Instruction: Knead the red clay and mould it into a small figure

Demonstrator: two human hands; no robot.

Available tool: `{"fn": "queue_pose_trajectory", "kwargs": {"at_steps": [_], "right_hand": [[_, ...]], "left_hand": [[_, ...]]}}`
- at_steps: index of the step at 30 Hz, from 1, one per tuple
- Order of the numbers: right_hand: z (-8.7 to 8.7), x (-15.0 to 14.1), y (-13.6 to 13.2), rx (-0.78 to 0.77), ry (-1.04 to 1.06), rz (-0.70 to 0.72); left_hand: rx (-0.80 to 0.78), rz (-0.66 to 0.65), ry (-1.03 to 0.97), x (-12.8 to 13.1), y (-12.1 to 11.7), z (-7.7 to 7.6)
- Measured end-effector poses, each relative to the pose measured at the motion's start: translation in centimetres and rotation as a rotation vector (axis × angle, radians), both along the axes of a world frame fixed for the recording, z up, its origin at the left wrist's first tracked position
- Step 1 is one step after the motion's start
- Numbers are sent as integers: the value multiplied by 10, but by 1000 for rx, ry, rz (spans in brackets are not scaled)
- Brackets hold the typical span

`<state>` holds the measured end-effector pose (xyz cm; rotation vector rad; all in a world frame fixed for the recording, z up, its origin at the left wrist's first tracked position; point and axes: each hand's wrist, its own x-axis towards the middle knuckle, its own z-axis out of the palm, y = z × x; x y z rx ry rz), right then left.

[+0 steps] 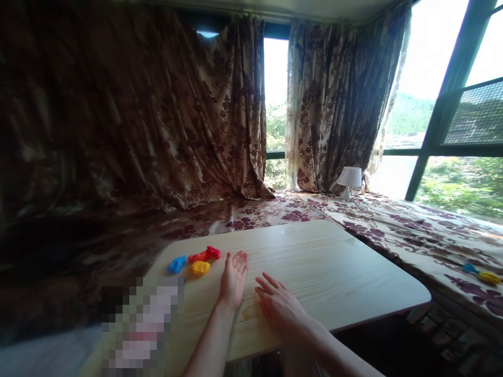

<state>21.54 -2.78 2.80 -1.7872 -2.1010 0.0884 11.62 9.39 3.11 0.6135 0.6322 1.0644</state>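
Observation:
My left hand is over the light wood-grain table, turned partly palm up with its fingers loosely stretched and nothing in them. To its right, my right hand is held palm down with fingers extended, also holding nothing. A small gap separates the two hands. Left of my left hand lie small, lumpy, soft-looking pieces: a blue one, a yellow one and a red-orange one. Their exact kind cannot be made out. Neither hand touches them.
A white lamp stands on the flower-patterned cloth behind the table. More blue and yellow pieces lie on that cloth at the far right. Patterned curtains hang before the windows. A pixelated patch covers the table's left front.

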Motion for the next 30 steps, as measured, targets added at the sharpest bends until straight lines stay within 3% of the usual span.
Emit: {"fn": "queue_pose_trajectory", "kwargs": {"at_steps": [5,8,13,17,21,25,28,30], "right_hand": [[10,14,19,-11,40,-150],[10,30,9,-11,92,-240],[0,18,-20,36,64,-24],[1,3,4,46,54,-59],[7,21,31,-26,54,-241],[2,31,8,-42,10,-266],[-5,14,-18,-5,-58,-192],[-7,-3,-21,25,-64,-117]], "left_hand": [[11,-10,-19,-1,0,0],[4,-14,-28,-1,1,-1],[-6,-17,-28,0,3,-2],[-2,-16,-24,0,3,-1],[-3,-18,-26,-1,3,0],[-17,-21,-25,-1,4,-1],[-18,-20,-33,-1,3,-1],[-14,-15,-36,-2,3,-1]]}}
